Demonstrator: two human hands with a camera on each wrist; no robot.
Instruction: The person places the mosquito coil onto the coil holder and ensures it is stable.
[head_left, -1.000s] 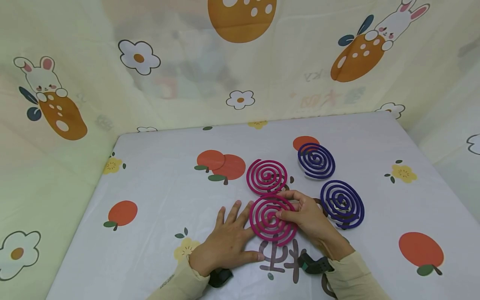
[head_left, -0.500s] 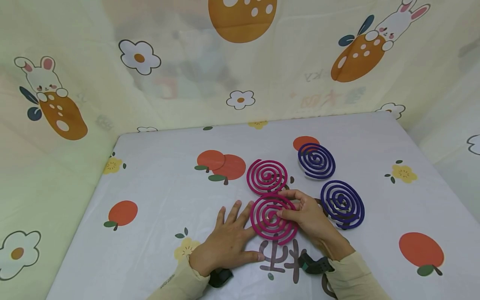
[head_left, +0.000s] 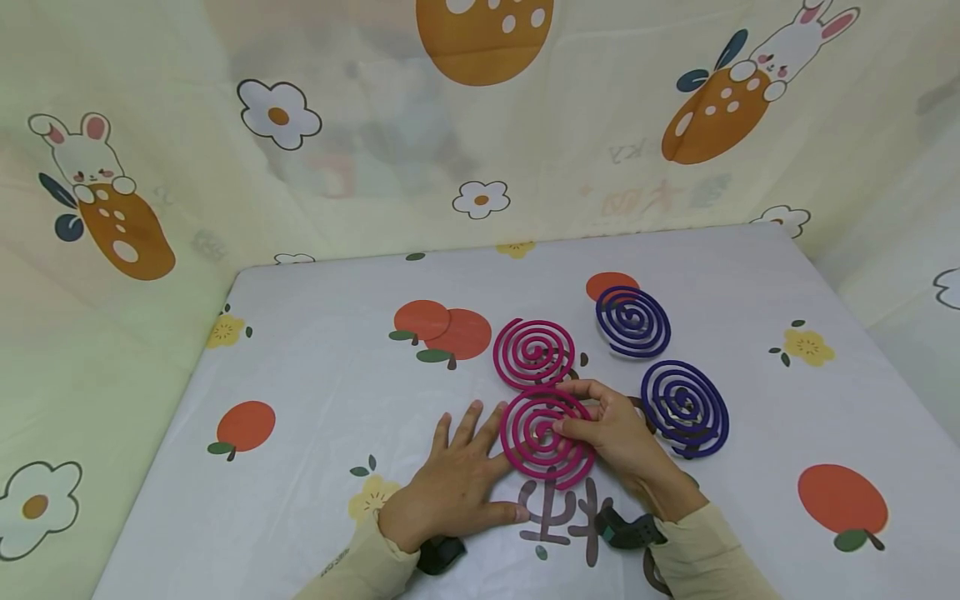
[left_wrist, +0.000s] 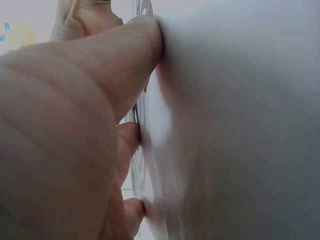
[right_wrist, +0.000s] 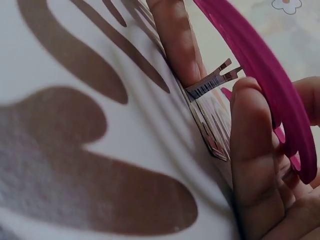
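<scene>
In the head view my right hand (head_left: 622, 446) pinches a pink mosquito coil (head_left: 543, 432) near its centre. The right wrist view shows this coil (right_wrist: 265, 65) tilted above the tablecloth. A thin metal stand (right_wrist: 210, 85) rises there, its forked tip right at the coil. Beside the stand's foot, a fingertip of my left hand (right_wrist: 175, 40) presses down. My left hand (head_left: 453, 492) lies with spread fingers on the cloth, its index finger reaching under the coil. A second pink coil (head_left: 536, 351) lies just beyond the held one.
Two dark blue mosquito coils, a far one (head_left: 633, 318) and a near one (head_left: 683, 403), lie to the right of the pink ones. The tablecloth (head_left: 315, 358) has printed fruit and flowers. A patterned curtain (head_left: 375, 167) stands behind the table.
The held pink coil has shifted very slightly right and away from me since the earliest frame. My left hand has stayed in place.
</scene>
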